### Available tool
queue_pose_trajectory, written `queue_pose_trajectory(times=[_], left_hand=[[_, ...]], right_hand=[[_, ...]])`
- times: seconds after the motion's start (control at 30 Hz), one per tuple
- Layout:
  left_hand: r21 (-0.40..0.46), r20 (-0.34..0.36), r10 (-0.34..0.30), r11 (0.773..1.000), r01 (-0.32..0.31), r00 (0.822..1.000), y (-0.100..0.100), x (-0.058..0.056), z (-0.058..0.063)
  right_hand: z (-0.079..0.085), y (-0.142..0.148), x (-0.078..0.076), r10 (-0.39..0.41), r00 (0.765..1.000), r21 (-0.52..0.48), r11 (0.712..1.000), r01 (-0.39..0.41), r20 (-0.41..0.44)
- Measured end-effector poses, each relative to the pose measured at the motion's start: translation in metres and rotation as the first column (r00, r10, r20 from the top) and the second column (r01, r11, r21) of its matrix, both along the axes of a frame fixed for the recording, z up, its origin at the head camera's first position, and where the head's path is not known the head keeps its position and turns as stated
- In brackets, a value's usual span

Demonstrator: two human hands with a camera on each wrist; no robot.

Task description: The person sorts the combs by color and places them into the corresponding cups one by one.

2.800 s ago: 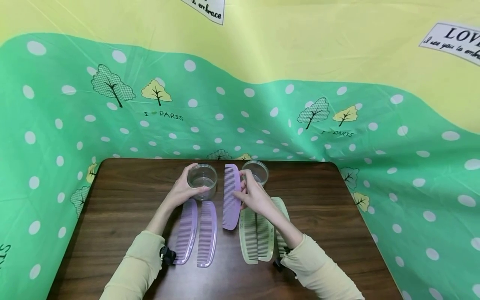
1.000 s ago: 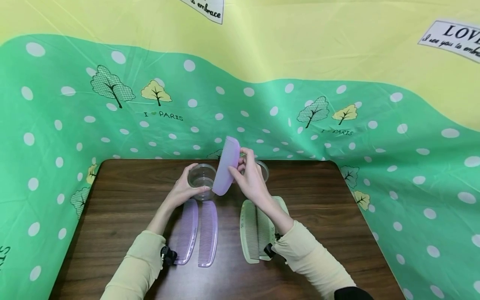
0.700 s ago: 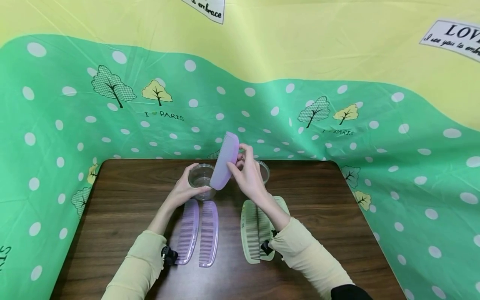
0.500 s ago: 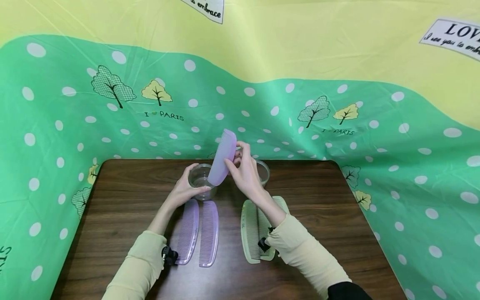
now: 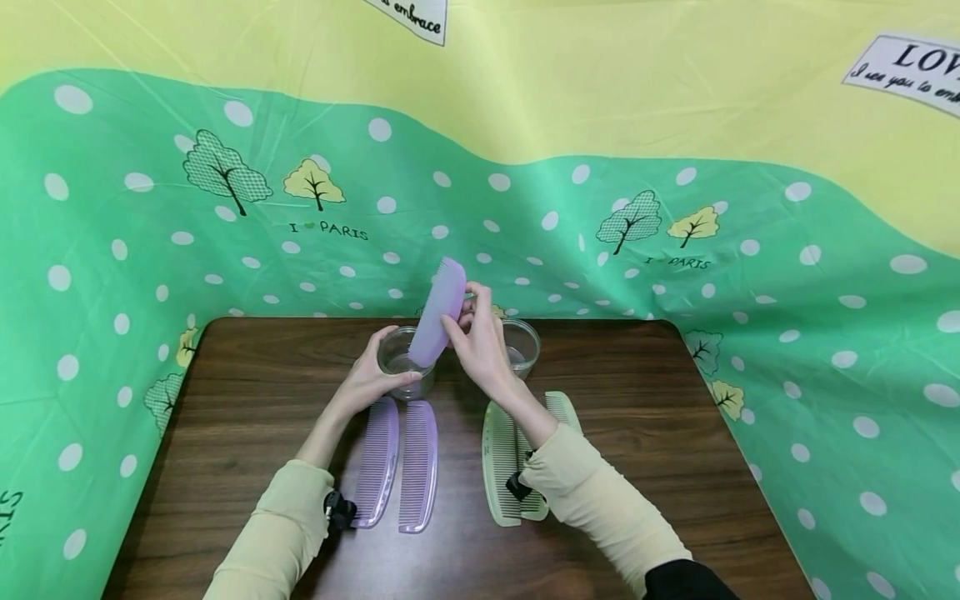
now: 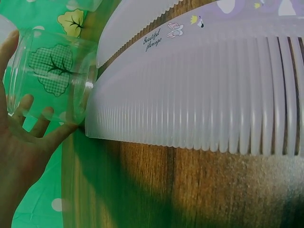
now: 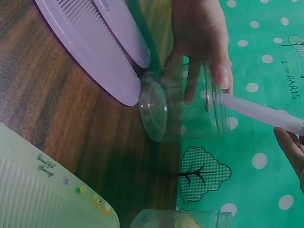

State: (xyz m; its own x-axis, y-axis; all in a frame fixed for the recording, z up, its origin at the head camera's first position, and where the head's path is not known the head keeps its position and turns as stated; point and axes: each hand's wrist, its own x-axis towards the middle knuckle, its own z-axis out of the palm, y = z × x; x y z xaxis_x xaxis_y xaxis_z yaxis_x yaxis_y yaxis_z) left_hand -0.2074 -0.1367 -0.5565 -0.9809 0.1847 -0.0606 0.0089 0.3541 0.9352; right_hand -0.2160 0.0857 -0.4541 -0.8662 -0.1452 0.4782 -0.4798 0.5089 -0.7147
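Observation:
My left hand [image 5: 366, 377] holds a clear round jar [image 5: 393, 357], fingers on one side and thumb across the near side. A purple comb [image 5: 438, 312] is pinched in my right hand [image 5: 482, 348]. It slants, with its lower end at the jar's open mouth; the right wrist view shows that end of the comb [image 7: 260, 114] by the rim of the jar [image 7: 190, 111]. Two more purple combs, a left one [image 5: 377, 467] and a right one [image 5: 418, 467], lie side by side on the table before the jar.
Another clear jar [image 5: 528, 343] stands behind my right hand. Green combs [image 5: 499, 467] lie on the dark wooden table [image 5: 645, 417], partly hidden beneath my right forearm. A green and yellow patterned cloth [image 5: 480, 217] rises behind the table.
My right hand has lifted the purple comb from beside the green combs, tilted it and brought it left over the jar, its lower end sinking to the mouth. The left hand has stayed put.

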Motion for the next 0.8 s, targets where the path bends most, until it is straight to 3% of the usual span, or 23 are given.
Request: queue_pose_trajectory(times=[0.37, 0.53, 0.8], left_hand=[[0.009, 0.017, -0.006, 1.000, 0.005, 1.000, 0.000, -0.003, 0.002], [0.019, 0.041, -0.009, 1.000, 0.008, 0.999, 0.001, -0.001, 0.004], [0.032, 0.065, -0.020, 0.999, 0.018, 0.998, 0.006, 0.015, 0.034]], right_hand=[[-0.012, -0.008, -0.002, 0.012, 0.999, -0.010, 1.000, -0.011, 0.038], [-0.018, -0.010, -0.002, -0.002, 0.999, 0.035, 0.999, 0.001, 0.044], [-0.026, -0.012, -0.002, -0.020, 0.997, 0.093, 0.996, 0.013, 0.069]])
